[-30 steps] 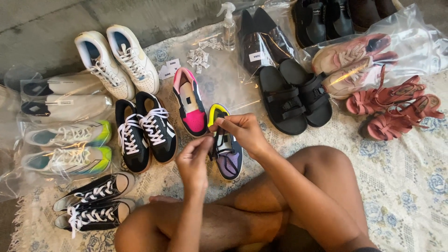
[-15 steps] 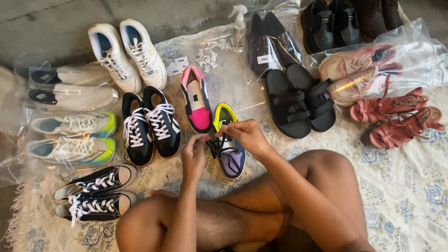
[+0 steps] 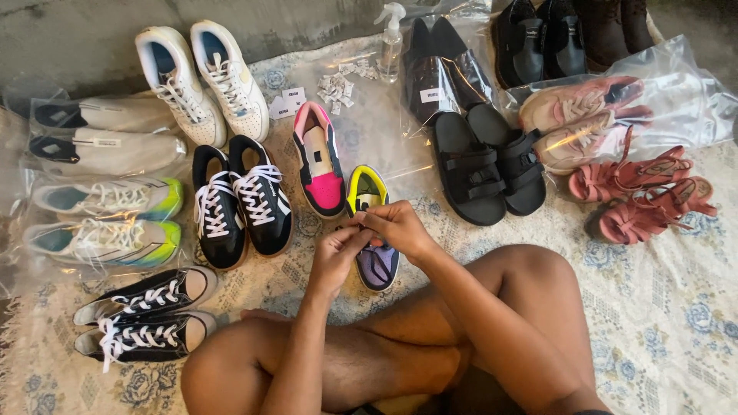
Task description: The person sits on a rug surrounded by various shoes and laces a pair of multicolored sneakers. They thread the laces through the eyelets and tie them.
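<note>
lacing step in hand; left hand (image 3: pixel 332 257) and right hand (image 3: pixel 396 227) fingers pinched lace over purple-yellow sneaker (image 3: pixel 371 230); next move probably called for steady pull, judging by grip.

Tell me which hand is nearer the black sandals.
Right. The right hand is over the purple shoe, on the side toward the black sandals; the left hand sits farther away, beside it.

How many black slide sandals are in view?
2, side by side right of centre on the cloth: one black slide sandal on the left, the other touching it on the right, below the bagged dark shoes. None looks hidden.
</note>
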